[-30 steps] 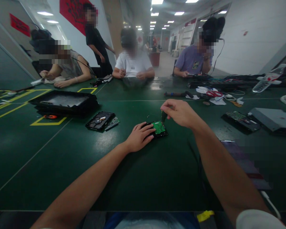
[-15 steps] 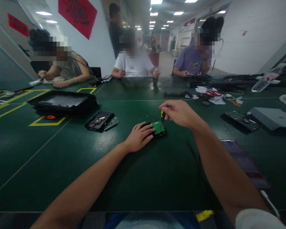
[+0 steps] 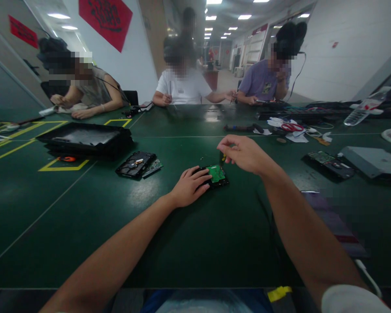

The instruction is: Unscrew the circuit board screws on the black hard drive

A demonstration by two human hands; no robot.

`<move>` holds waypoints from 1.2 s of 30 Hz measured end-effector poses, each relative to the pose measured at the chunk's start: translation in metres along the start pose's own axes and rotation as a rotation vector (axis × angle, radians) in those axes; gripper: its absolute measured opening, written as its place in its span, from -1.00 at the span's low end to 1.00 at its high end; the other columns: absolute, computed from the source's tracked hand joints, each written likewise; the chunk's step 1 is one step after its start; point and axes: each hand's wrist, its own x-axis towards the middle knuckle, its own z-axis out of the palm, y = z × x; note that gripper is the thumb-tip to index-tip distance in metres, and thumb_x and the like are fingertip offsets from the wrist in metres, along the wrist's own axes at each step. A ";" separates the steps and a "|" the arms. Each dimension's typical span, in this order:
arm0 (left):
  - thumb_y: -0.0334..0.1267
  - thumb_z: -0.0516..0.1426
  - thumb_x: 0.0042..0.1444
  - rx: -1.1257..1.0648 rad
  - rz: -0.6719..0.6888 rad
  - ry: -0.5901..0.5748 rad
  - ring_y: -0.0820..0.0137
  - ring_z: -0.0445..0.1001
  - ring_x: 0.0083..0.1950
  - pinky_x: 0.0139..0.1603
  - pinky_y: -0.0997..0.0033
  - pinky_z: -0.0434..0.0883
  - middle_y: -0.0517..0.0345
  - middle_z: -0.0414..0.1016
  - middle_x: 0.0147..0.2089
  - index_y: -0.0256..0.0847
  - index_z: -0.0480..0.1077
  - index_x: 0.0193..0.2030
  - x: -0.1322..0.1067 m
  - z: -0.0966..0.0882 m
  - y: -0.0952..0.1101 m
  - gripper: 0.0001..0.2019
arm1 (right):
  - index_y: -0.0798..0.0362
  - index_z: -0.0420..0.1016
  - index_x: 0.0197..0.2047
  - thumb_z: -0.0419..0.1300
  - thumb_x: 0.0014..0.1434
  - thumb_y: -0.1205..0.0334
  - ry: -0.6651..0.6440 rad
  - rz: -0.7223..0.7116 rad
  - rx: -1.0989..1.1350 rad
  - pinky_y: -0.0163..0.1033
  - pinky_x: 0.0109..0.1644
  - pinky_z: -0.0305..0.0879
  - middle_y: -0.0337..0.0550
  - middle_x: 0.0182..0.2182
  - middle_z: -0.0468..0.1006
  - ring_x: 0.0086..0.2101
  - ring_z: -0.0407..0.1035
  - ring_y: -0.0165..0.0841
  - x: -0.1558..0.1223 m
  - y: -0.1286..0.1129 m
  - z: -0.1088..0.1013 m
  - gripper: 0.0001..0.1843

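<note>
A black hard drive [image 3: 224, 182] with a green circuit board [image 3: 217, 173] facing up lies on the dark green table. My left hand [image 3: 191, 188] rests flat over its left part, fingers spread across the board's edge. Above its right end, my right hand [image 3: 243, 153] is closed around a yellow-and-black screwdriver [image 3: 223, 158]. The screwdriver points down at the board; whether its tip sits in a screw is too small to tell. Tiny loose screws [image 3: 201, 158] lie just behind the drive.
To the left are another drive [image 3: 136, 164], a loose circuit board [image 3: 153, 168] and stacked black trays [image 3: 86, 141]. At right lie a drive with its board showing [image 3: 327, 164], a grey case [image 3: 374, 161], a tablet-like device [image 3: 332, 221] and red scissors [image 3: 292, 127]. Several people sit opposite.
My right hand and the screwdriver have shifted very slightly; my left hand stays on the drive. Across the table, the person in white has stretched an arm toward the person in purple.
</note>
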 end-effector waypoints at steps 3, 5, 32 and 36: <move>0.02 0.03 0.54 -0.008 0.000 -0.003 -0.08 0.05 0.64 0.57 -0.31 0.13 0.15 0.28 0.59 0.07 0.37 0.49 0.000 0.000 -0.001 -0.53 | 0.00 0.59 -0.13 0.21 0.43 0.12 -0.012 -0.019 -0.025 -0.26 -0.29 0.40 -0.18 -0.35 0.66 -0.40 0.55 -0.33 -0.001 -0.003 -0.002 -0.82; 0.03 0.03 0.54 -0.009 0.001 -0.004 -0.08 0.05 0.64 0.57 -0.31 0.13 0.14 0.28 0.59 0.06 0.36 0.49 0.000 0.000 -0.001 -0.53 | 0.01 0.59 -0.09 0.23 0.41 0.15 0.018 -0.007 -0.037 -0.25 -0.28 0.41 -0.14 -0.24 0.70 -0.43 0.54 -0.36 -0.002 -0.004 -0.003 -0.85; 0.04 0.03 0.54 -0.011 -0.003 -0.009 -0.09 0.04 0.65 0.57 -0.34 0.12 0.12 0.27 0.59 0.06 0.35 0.51 -0.001 0.000 -0.002 -0.51 | 0.04 0.59 -0.16 0.37 0.32 0.00 0.098 0.046 -0.095 -0.19 -0.29 0.42 -0.05 -0.20 0.74 -0.47 0.55 -0.33 -0.005 -0.005 -0.006 -0.74; 0.04 0.02 0.54 -0.010 -0.005 -0.012 -0.08 0.03 0.65 0.57 -0.33 0.12 0.13 0.27 0.59 0.07 0.35 0.50 -0.001 0.000 -0.002 -0.52 | 0.03 0.62 -0.04 0.21 0.43 0.18 0.041 0.035 -0.076 -0.20 -0.22 0.43 -0.14 -0.36 0.71 -0.42 0.58 -0.31 -0.003 -0.004 -0.004 -0.82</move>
